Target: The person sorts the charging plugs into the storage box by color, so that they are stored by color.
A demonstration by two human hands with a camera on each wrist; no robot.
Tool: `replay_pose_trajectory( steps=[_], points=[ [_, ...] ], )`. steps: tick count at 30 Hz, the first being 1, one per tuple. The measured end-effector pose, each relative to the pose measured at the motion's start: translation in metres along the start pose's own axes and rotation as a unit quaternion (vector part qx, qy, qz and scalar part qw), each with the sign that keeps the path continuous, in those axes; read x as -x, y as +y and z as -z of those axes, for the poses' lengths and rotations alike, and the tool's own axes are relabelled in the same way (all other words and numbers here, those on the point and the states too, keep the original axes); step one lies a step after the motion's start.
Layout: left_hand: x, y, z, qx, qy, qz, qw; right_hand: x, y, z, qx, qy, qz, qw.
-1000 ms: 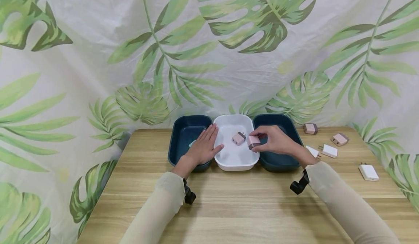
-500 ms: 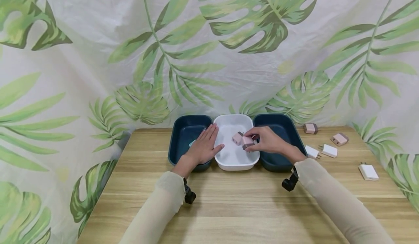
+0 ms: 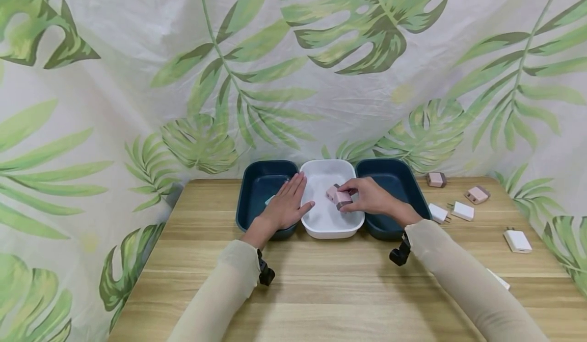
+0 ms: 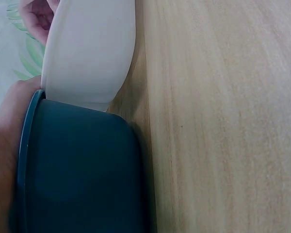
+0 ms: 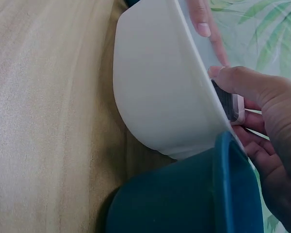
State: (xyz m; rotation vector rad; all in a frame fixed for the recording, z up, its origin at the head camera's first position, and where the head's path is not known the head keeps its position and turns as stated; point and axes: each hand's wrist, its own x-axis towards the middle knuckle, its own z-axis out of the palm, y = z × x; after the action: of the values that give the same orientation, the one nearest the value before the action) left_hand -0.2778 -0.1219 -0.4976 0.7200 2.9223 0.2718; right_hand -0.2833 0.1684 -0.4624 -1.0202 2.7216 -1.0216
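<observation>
In the head view my right hand (image 3: 376,197) pinches a pink and brown USB wall charger (image 3: 343,200) between thumb and fingers, inside or just over the white tray (image 3: 331,233). A second pink charger (image 3: 330,192) lies in that tray, partly covered by the held one. My left hand (image 3: 284,207) rests with straight fingers across the adjoining rims of the white tray and the left dark blue tray (image 3: 240,204). A pale teal piece (image 3: 269,200) shows in the left tray, mostly hidden by this hand. The right wrist view shows the held charger's dark end (image 5: 225,101) under my thumb.
A second dark blue tray (image 3: 419,191) adjoins the white one, under my right forearm. To its right on the wooden table (image 3: 321,291) lie pink chargers (image 3: 477,194) and several white chargers (image 3: 517,241). One white item (image 3: 499,279) is partly behind my right sleeve.
My right hand has moved left with the pink charger, from the white tray's right side to beside the charger lying there. The left hand has stayed put.
</observation>
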Motion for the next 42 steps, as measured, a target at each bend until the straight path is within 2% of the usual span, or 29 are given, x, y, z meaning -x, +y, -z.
replay_pose_trajectory(
  steps=[7, 11, 20, 27, 36, 42],
  points=[
    [-0.002, -0.003, -0.004, 0.002, 0.018, -0.01, 0.9998, -0.002, 0.0, -0.004, 0.019, -0.002, 0.007, 0.9998],
    [-0.003, -0.005, -0.006, 0.001, 0.017, -0.011, 0.9998, -0.003, 0.001, -0.006, 0.029, -0.005, 0.006, 0.9995],
    [0.0, -0.001, -0.001, 0.001, 0.003, -0.003, 1.0, -0.006, 0.004, -0.005, 0.007, -0.002, -0.002, 1.0],
    [0.001, 0.0, -0.001, 0.002, -0.002, 0.003, 1.0, -0.004, 0.005, -0.005, 0.001, 0.014, 0.029, 0.9995],
    [0.001, -0.003, -0.001, 0.005, 0.009, -0.002, 0.9999, -0.002, 0.003, -0.002, -0.017, 0.014, 0.032, 0.9992],
    [0.002, -0.001, 0.001, 0.002, 0.004, -0.006, 1.0, 0.006, 0.003, 0.004, -0.039, 0.018, 0.058, 0.9974]
  ],
)
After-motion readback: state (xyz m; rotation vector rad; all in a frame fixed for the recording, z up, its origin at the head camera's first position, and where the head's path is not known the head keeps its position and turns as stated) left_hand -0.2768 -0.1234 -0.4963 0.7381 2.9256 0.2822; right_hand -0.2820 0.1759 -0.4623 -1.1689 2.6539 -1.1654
